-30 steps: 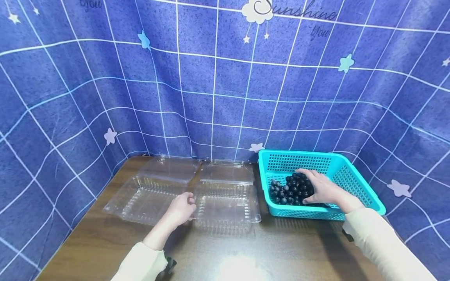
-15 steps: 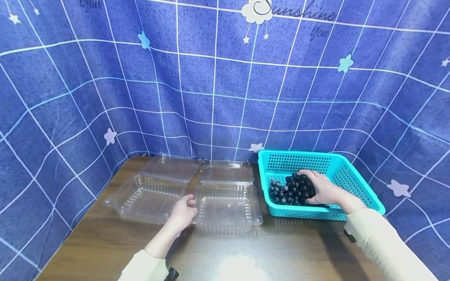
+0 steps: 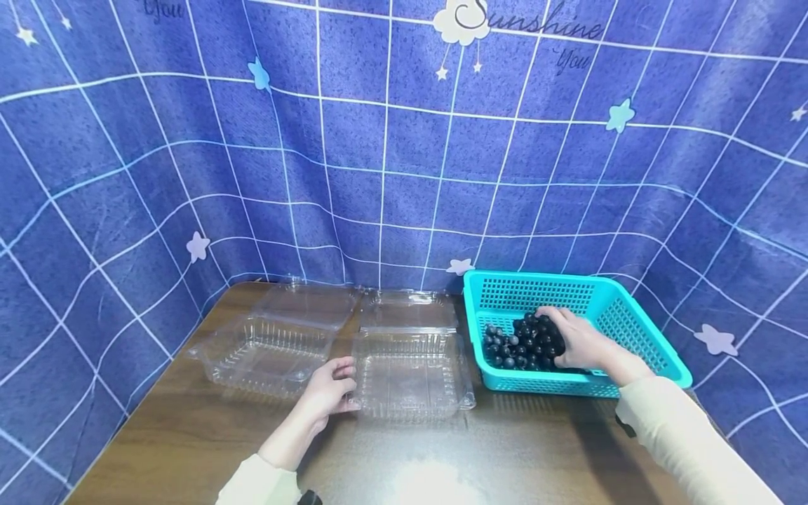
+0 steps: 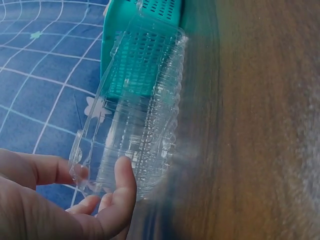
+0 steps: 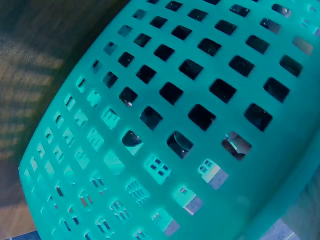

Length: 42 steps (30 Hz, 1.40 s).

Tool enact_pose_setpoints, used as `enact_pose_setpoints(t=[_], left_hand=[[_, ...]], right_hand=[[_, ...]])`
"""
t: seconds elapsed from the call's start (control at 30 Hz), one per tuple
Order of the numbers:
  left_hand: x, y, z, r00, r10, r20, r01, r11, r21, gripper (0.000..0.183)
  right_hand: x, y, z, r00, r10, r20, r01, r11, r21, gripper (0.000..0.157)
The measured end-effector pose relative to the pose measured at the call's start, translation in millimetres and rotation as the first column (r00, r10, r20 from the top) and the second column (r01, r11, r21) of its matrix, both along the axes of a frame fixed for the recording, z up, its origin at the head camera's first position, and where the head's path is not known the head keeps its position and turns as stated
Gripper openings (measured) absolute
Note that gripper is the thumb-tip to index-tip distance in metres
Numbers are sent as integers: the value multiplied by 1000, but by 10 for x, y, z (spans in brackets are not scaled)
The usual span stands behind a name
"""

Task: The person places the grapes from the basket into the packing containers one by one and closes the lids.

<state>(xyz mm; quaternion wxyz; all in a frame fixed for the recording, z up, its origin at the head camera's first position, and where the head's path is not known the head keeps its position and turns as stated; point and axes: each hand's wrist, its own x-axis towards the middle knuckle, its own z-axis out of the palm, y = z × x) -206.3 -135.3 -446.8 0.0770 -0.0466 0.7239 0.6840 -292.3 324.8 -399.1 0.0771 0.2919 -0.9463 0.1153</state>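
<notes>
In the head view, my left hand (image 3: 330,387) is at the near left corner of a clear plastic clamshell container (image 3: 410,379). The left wrist view shows the thumb and fingers of that hand pinching the container's corner rim. My right hand (image 3: 582,341) reaches into a turquoise basket (image 3: 637,337), its fingers and thumb curved round a heap of dark grapes (image 3: 530,344). Only the basket's perforated wall (image 5: 165,120) fills the right wrist view, with dark grapes partly visible through the holes; the right hand is hidden there.
Another clear clamshell container (image 3: 265,354) lies open to the left, its lid (image 3: 306,305) folded back. The held container's lid (image 3: 409,308) also lies back toward the blue curtain (image 3: 404,175). Everything stands on a brown wooden table (image 3: 505,449).
The container in my left hand has shifted and tilted slightly, its near edge coming toward me. The left container has also shifted a little. My right hand stays nearly still among the grapes.
</notes>
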Motion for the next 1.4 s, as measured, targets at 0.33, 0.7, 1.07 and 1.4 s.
enact_pose_setpoints(t=[0.33,0.7,1.07,1.4], left_hand=[[-14,-4,-31,1000,14,21,-15,999,43,57],[-8,-8,-39,1000,15,15,-15,999,30,57],[-6,-32,-35,1000,12,12,-12,1000,14,57],[-20,-55,-36,1000,-2,18,2,1000,9,56]], right_hand=[[-1,-46,-61,990,6,-138,-1,999,40,87],[27,-22,-94,973,12,-230,-1,999,48,85],[53,-34,-32,974,-30,-226,43,997,56,82],[49,-52,77,978,-66,-197,80,995,65,81]])
